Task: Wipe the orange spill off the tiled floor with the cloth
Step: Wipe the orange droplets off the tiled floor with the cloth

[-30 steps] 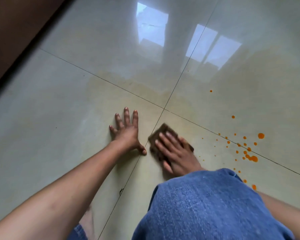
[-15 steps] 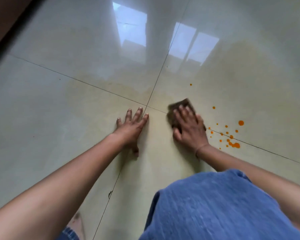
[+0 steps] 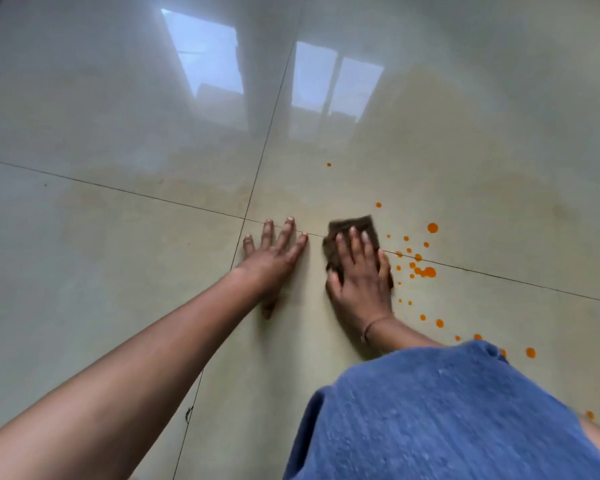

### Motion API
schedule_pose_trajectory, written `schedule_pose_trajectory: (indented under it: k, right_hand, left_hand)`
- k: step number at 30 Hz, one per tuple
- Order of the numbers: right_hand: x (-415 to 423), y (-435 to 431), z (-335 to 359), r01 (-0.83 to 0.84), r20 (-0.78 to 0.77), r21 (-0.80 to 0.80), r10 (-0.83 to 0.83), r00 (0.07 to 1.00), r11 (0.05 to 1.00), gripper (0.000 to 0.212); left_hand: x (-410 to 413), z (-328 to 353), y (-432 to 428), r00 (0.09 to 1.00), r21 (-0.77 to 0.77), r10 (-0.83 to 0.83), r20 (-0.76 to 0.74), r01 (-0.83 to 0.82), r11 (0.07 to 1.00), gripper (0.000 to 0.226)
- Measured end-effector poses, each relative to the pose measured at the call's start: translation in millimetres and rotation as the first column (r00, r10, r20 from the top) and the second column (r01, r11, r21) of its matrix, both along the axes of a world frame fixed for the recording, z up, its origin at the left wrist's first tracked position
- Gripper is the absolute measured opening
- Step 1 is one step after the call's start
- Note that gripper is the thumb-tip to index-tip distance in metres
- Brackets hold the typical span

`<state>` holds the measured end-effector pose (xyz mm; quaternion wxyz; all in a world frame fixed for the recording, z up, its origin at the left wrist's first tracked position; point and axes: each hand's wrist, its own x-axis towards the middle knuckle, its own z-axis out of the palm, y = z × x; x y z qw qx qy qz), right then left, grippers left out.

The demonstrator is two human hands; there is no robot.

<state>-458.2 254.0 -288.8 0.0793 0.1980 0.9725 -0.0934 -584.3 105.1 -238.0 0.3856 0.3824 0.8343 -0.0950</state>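
the cloth [image 3: 352, 233] is a dark brown folded square, lying flat on the glossy pale tiled floor [image 3: 118, 271] across a grout line. the orange spill [image 3: 425, 271] — scattered round drops, the biggest blob on that same grout line — lies just to the cloth's right, trailing toward the camera.

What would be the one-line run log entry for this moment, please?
right hand flat on cloth | left hand braced on tiled floor | orange spill right of cloth, not wiped
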Motion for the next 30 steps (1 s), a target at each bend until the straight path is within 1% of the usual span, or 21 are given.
schedule_pose_trajectory:
  k: [2, 4, 8, 9, 11, 13, 14, 15, 17, 18, 19, 20, 21, 23, 24, 25, 26, 27, 28, 29, 30]
  right_hand:
    - [46, -13, 5, -0.158, 0.047, -0.034, 0.16, 0.986, 0.987, 0.075]
    - [44, 5, 4, -0.244, 0.053, -0.049, 0.247, 0.968, 0.968, 0.076]
    - [-19, 24, 3, 0.06, 0.042, 0.0, -0.06, 0.997, 0.998, 0.071]
    - [-15, 18, 2, 0.065, 0.029, 0.009, -0.066, 0.997, 0.998, 0.071]
    - [21, 2, 1, -0.117, 0.031, 0.004, 0.117, 0.993, 0.993, 0.075]
    - [61, 5, 7, -0.38, 0.096, -0.01, 0.379, 0.92, 0.925, 0.08]
    - [60, 18, 5, -0.445, 0.088, -0.016, 0.445, 0.891, 0.895, 0.08]
    - [45, 26, 6, -0.425, 0.083, -0.003, 0.424, 0.902, 0.905, 0.079]
    - [-1, 31, 8, -0.125, 0.04, 0.004, 0.124, 0.991, 0.992, 0.073]
    - [-18, 25, 7, 0.021, 0.052, -0.012, -0.021, 0.998, 1.0, 0.072]
    - [-23, 17, 6, 0.055, 0.049, -0.019, -0.054, 0.997, 0.998, 0.072]
    - [-15, 8, 4, -0.025, 0.026, -0.012, 0.025, 0.999, 1.0, 0.072]
    - [5, 4, 1, -0.194, 0.018, 0.0, 0.194, 0.981, 0.981, 0.072]
    - [48, 20, 6, -0.565, 0.076, -0.004, 0.564, 0.823, 0.825, 0.073]
    - [50, 39, 7, -0.634, 0.058, 0.003, 0.632, 0.772, 0.774, 0.073]
    - [40, 52, 7, -0.606, 0.066, 0.01, 0.604, 0.794, 0.795, 0.072]
    - [21, 59, 8, -0.473, 0.06, 0.038, 0.47, 0.88, 0.88, 0.072]
    - [0, 57, 10, -0.264, 0.065, 0.036, 0.261, 0.963, 0.964, 0.072]
    - [-18, 45, 9, -0.105, 0.077, 0.033, 0.103, 0.992, 0.994, 0.072]
    - [-26, 29, 8, -0.075, 0.073, 0.035, 0.072, 0.995, 0.997, 0.073]
    - [-24, 11, 7, -0.14, 0.052, 0.02, 0.139, 0.989, 0.99, 0.074]
  left_hand:
    - [1, 2, 0, 1.0, -0.016, -0.006, 0.003, 0.006, 1.0, 0.15]
    - [1, 2, 1, 1.0, -0.027, -0.013, 0.006, 0.013, 1.0, 0.151]
    - [1, -3, 2, 1.0, -0.041, -0.015, 0.005, 0.015, 0.999, 0.154]
    - [2, -3, 2, 1.0, -0.04, -0.018, 0.002, 0.018, 0.999, 0.152]
    - [2, -3, 0, 1.0, -0.034, -0.015, 0.003, 0.015, 0.999, 0.149]
    - [1, 0, 1, 1.0, -0.027, -0.012, 0.009, 0.012, 1.0, 0.148]
    - [1, 0, 1, 1.0, -0.027, -0.011, 0.009, 0.011, 1.0, 0.148]
    - [1, 0, 0, 1.0, -0.027, -0.012, 0.009, 0.012, 1.0, 0.148]
    - [0, -5, -1, 1.0, -0.018, -0.009, 0.013, 0.009, 1.0, 0.151]
    - [-1, -8, -2, 1.0, -0.007, -0.003, 0.016, 0.003, 1.0, 0.153]
    - [-1, -10, -3, 1.0, 0.004, 0.005, 0.024, -0.005, 1.0, 0.155]
    - [-1, -10, -3, 0.999, 0.014, 0.016, 0.036, -0.016, 1.0, 0.157]
    - [-1, -10, -4, 0.999, 0.025, 0.025, 0.046, -0.026, 0.999, 0.16]
    - [0, -9, -5, 0.998, 0.047, 0.033, 0.046, -0.035, 0.998, 0.162]
    - [1, -10, -6, 0.998, 0.058, 0.038, 0.04, -0.04, 0.998, 0.162]
    - [1, -10, -6, 0.998, 0.063, 0.044, 0.037, -0.047, 0.997, 0.163]
    - [2, -11, -6, 0.998, 0.066, 0.047, 0.038, -0.05, 0.997, 0.163]
    - [3, -12, -6, 0.998, 0.073, 0.052, 0.034, -0.054, 0.996, 0.163]
    - [3, -14, -7, 0.998, 0.083, 0.059, 0.023, -0.06, 0.995, 0.164]
    - [2, -15, -8, 0.998, 0.088, 0.061, 0.017, -0.062, 0.994, 0.163]
    - [3, -14, -9, 0.998, 0.093, 0.064, 0.013, -0.065, 0.994, 0.163]
